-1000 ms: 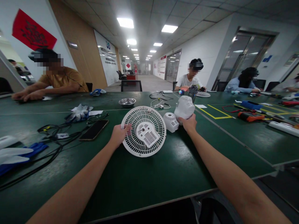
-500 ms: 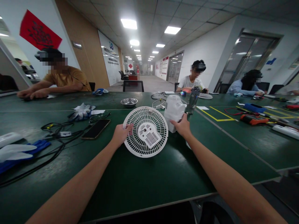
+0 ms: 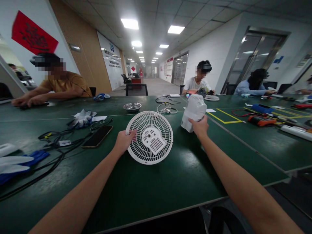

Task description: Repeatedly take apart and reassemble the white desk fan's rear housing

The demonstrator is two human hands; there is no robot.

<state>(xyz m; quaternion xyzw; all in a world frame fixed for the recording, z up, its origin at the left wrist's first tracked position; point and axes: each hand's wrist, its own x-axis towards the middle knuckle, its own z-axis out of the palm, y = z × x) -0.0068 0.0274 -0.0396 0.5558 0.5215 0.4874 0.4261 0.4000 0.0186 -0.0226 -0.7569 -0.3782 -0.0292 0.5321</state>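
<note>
The left hand (image 3: 124, 140) is closed on the rim of the white fan grille (image 3: 149, 137) at nine o'clock, thumb over the near face and fingers showing through the slats, just as half a second ago. The right hand (image 3: 200, 126) is partly curled, its thumb and fingers clamped on the lower right side of the white housing (image 3: 194, 110). That housing now stands at two o'clock from the grille, with a gap between them; half a second earlier it was right against the grille's edge. The smaller vented part seen beside the grille a second ago no longer shows separately. From the grille, the metal bowl (image 3: 132, 107) lies at eleven o'clock, the white cable (image 3: 168, 110) at one, and the dark phone (image 3: 97, 136) at nine, all on the green table (image 3: 156, 188).
</note>
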